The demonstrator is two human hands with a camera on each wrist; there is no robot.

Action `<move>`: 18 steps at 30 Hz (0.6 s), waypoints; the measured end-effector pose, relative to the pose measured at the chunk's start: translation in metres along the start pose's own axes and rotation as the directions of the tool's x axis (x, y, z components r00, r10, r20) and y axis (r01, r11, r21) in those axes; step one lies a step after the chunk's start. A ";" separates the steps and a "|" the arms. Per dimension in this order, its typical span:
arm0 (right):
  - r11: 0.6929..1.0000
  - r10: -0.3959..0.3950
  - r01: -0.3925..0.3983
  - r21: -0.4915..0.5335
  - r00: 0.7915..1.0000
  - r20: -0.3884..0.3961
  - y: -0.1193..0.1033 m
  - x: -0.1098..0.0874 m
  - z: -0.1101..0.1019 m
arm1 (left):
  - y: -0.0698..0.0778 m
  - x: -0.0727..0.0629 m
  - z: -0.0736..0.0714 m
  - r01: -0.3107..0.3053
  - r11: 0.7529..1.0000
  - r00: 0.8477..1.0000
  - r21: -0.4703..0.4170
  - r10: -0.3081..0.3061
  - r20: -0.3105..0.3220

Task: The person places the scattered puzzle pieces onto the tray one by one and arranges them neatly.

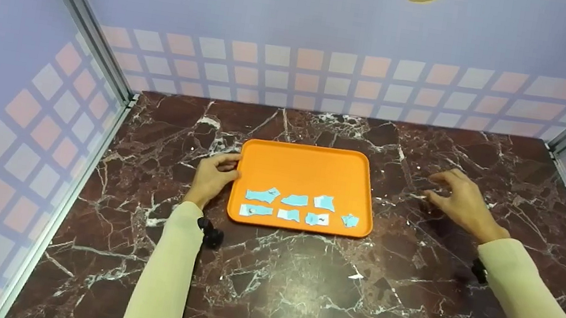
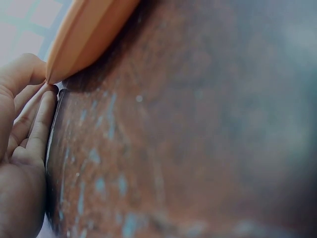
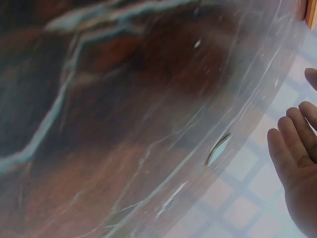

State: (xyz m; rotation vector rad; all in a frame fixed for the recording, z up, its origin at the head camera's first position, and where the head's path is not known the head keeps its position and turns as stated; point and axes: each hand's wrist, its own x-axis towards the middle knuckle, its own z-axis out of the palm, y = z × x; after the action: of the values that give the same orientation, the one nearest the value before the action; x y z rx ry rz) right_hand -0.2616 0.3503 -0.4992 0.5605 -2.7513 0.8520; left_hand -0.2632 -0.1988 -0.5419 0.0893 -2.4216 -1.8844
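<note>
An orange tray (image 1: 307, 168) lies on the marbled table. Along its near part are several torn blue and white paper pieces (image 1: 262, 195), some with dark marks, in two rough rows. One small blue piece (image 1: 350, 220) sits apart near the right corner. My left hand (image 1: 210, 176) holds the tray's left edge; the left wrist view has thumb and fingertips meeting at the orange rim (image 2: 94, 37). To the right of the tray, my right hand (image 1: 459, 199) hovers over the table with nothing in it, its fingers loosely extended in the right wrist view.
White scraps, among them a larger one (image 1: 356, 276), are scattered over the dark red marbled table (image 1: 298, 284). Lilac panels (image 1: 327, 14) with a tile pattern enclose the table at the back and both sides.
</note>
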 end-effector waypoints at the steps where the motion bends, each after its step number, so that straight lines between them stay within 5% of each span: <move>1: 1.000 0.007 -0.007 0.004 1.000 -0.003 0.002 -0.001 -0.001 | 0.000 0.000 0.000 0.002 1.000 1.000 -0.001 -0.002 -0.001; 18: 0.993 0.109 -0.108 -0.040 0.993 0.033 0.029 -0.013 -0.017 | 0.000 0.000 0.000 -0.004 1.000 1.000 0.012 0.004 0.000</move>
State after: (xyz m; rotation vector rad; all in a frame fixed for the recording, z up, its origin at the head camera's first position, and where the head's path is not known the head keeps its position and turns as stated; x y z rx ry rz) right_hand -0.2607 0.3860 -0.5040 0.4260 -2.8459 0.8185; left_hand -0.2635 -0.1991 -0.5423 0.0860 -2.4316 -1.8681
